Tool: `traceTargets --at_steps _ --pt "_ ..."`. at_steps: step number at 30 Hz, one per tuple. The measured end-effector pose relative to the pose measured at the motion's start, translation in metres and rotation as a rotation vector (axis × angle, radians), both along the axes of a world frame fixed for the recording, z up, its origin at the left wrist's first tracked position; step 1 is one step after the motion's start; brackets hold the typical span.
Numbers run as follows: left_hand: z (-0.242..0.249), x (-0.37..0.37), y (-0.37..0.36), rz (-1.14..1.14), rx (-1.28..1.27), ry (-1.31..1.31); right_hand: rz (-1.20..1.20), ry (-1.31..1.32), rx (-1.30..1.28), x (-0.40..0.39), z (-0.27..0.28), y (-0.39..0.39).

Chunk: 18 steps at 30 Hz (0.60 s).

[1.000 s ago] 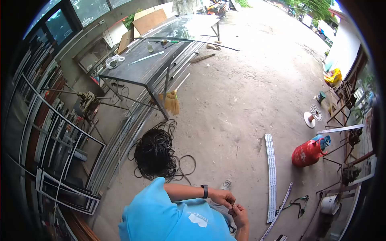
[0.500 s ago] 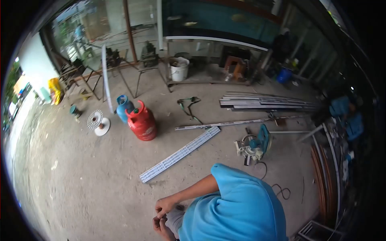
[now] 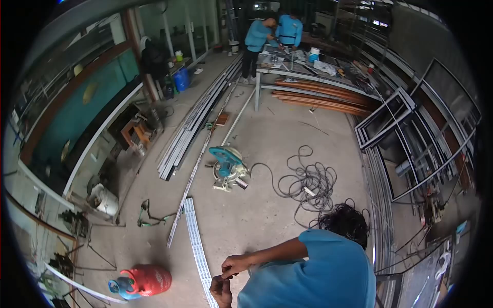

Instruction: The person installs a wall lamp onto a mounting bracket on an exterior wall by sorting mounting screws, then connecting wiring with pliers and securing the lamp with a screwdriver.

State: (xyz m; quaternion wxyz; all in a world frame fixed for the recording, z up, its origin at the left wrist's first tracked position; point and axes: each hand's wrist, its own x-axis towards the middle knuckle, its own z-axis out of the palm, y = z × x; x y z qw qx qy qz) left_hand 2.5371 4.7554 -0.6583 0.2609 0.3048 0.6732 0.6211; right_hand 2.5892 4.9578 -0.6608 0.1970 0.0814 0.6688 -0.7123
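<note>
My right hand (image 3: 234,265) reaches across from a blue sleeve, its fingers bent into a pinch. Just below it my left hand (image 3: 221,291) is also closed, fingers curled upward. The fingertips of both hands meet or nearly meet; anything between them is too small to make out. Beneath and left of the hands, a long strip with printed wrapping (image 3: 196,233) lies on the floor. A blue-green miter saw (image 3: 226,167) sits on the concrete farther ahead.
Gas cylinders (image 3: 152,280) stand at lower left. A tangled cable (image 3: 313,185) and long metal profiles (image 3: 197,118) lie on the floor. A head (image 3: 344,226) shows beside the blue shirt. Two people (image 3: 259,38) work at a cluttered table (image 3: 318,77). Framed panels (image 3: 387,118) lean at right.
The view has swung to the right, bringing the table, two people and the cable pile into sight. The gas cylinders have shifted to lower left. My hands stay together, closed.
</note>
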Motion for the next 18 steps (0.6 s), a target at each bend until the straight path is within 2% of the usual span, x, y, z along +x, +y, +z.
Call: traceTargets --at_steps 1,2,3,4,5,6,9,11,13,14,18 --pt "-0.006 -0.008 0.019 -0.076 0.018 0.034 -0.062 0.033 -0.009 0.009 0.002 0.019" --pt "-0.001 -0.01 0.045 -0.09 -0.023 -0.092 -0.115 0.052 -0.026 0.021 0.003 0.034" --pt "0.006 -0.019 0.065 -0.193 -0.138 0.025 -0.13 0.087 0.021 0.029 -0.004 0.054" --pt "0.035 -0.019 0.096 -0.254 -0.096 0.021 -0.172 0.094 0.046 0.035 -0.016 0.07" --pt "0.033 -0.023 0.119 -0.309 -0.073 0.013 -0.232 0.052 0.027 0.042 -0.015 0.088" --pt "0.039 -0.028 0.143 -0.381 -0.075 0.153 -0.265 0.054 0.007 0.051 -0.006 0.108" --pt "0.025 -0.04 0.211 -0.596 -0.112 0.046 -0.429 0.022 0.072 0.076 0.001 0.153" --pt "0.032 -0.042 0.262 -0.73 -0.082 -0.062 -0.573 -0.034 0.055 0.093 -0.01 0.174" --pt "0.04 -0.041 0.309 -0.846 -0.137 -0.193 -0.725 -0.08 -0.077 0.108 -0.008 0.199" --pt "0.032 -0.042 0.327 -0.89 -0.139 -0.156 -0.802 -0.131 -0.151 0.111 -0.006 0.214" --pt "-0.01 -0.047 0.433 -1.04 -0.114 -0.069 -0.85 -0.178 -0.1 0.123 -0.031 0.293"
